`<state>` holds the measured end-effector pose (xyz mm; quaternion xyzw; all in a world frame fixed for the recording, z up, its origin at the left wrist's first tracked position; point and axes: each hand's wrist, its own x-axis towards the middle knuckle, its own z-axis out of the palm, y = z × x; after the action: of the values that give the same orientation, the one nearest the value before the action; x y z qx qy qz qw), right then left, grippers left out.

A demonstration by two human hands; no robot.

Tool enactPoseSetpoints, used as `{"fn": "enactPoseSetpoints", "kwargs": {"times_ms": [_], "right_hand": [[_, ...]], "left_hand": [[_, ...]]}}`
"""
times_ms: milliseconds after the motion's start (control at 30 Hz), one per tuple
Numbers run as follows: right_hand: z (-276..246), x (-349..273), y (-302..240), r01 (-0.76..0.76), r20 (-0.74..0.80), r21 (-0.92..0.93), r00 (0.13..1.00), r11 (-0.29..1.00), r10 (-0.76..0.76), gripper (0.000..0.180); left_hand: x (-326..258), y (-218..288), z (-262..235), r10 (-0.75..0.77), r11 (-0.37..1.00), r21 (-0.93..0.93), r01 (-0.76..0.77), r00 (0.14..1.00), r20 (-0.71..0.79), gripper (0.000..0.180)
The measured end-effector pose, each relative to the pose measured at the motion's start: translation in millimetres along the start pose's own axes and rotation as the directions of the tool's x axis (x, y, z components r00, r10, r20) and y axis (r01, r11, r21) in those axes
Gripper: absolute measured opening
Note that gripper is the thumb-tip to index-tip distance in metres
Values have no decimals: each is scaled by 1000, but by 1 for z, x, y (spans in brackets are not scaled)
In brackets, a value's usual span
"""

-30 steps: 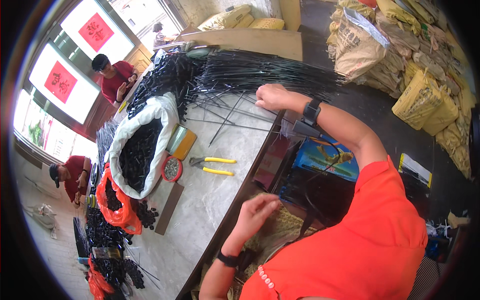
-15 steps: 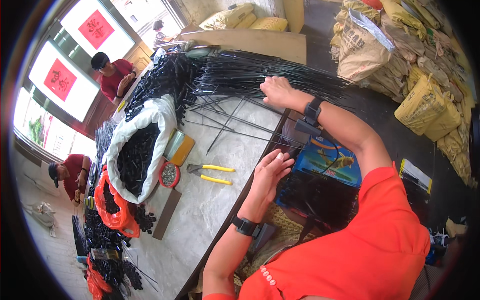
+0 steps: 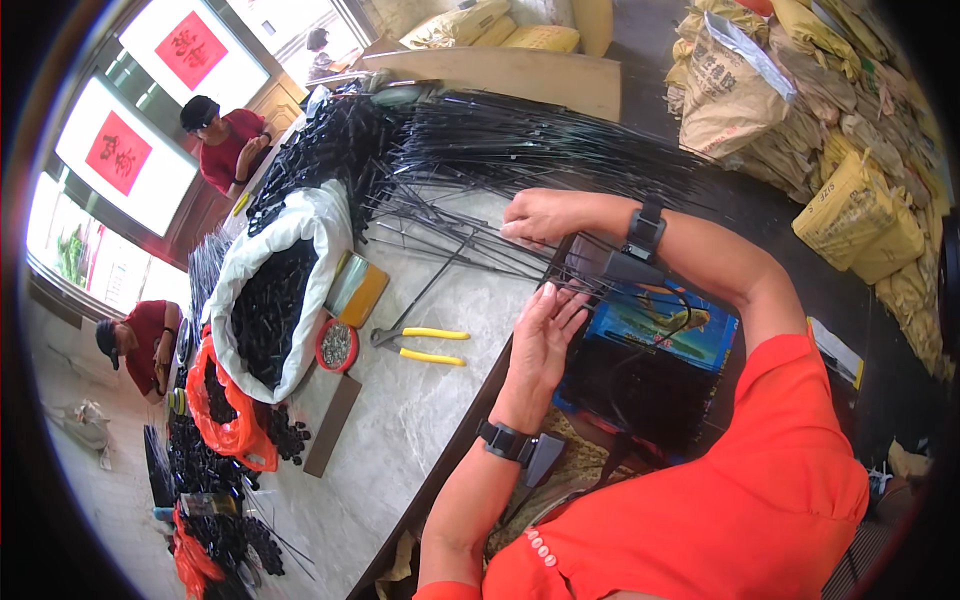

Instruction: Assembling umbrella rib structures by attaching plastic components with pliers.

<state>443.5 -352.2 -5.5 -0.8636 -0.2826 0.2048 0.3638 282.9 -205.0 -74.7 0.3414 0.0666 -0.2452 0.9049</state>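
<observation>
Thin black rods (image 3: 455,222) lie loosely over the table's edge, their near ends reaching toward me. My right hand (image 3: 540,216) is closed round some of them, beside a large pile of similar black rods (image 3: 520,135). My left hand (image 3: 548,325) is just below, palm turned up and fingers stretched out. Some rod ends touch or pass over its fingertips; I cannot tell which. Yellow-handled pliers (image 3: 425,345) lie on the table left of my left hand, jaws apart.
On the grey table (image 3: 400,430) stand a white sack (image 3: 337,230) of black parts, a red bag (image 3: 240,435), a red-rimmed dish (image 3: 337,346) and a dark flat bar (image 3: 332,425). Two people in red work beyond. Sacks (image 3: 735,105) are piled at right.
My right hand has come from the big pile toward me and down, with rods in it. More rods now spread across the table's edge. My left hand has shifted slightly.
</observation>
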Motion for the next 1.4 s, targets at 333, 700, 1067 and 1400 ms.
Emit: {"fn": "enactPoseSetpoints", "kwargs": {"times_ms": [333,700,1067,1400], "right_hand": [[18,-12,-1,157,90,-174,986,972,-143,33],[-37,16,14,-68,-86,-653,996,754,15,29],[-9,62,36,153,58,-981,821,121,-568,32],[-5,93,38,-53,-144,-966,925,255,-352,44]], "left_hand": [[4,-4,10,-48,998,-44,49,999,20,30],[8,-6,10,-28,987,-156,32,999,28,30],[10,-5,19,-14,984,-175,30,996,91,22],[-15,-16,26,107,960,-267,-86,992,64,32]]}}
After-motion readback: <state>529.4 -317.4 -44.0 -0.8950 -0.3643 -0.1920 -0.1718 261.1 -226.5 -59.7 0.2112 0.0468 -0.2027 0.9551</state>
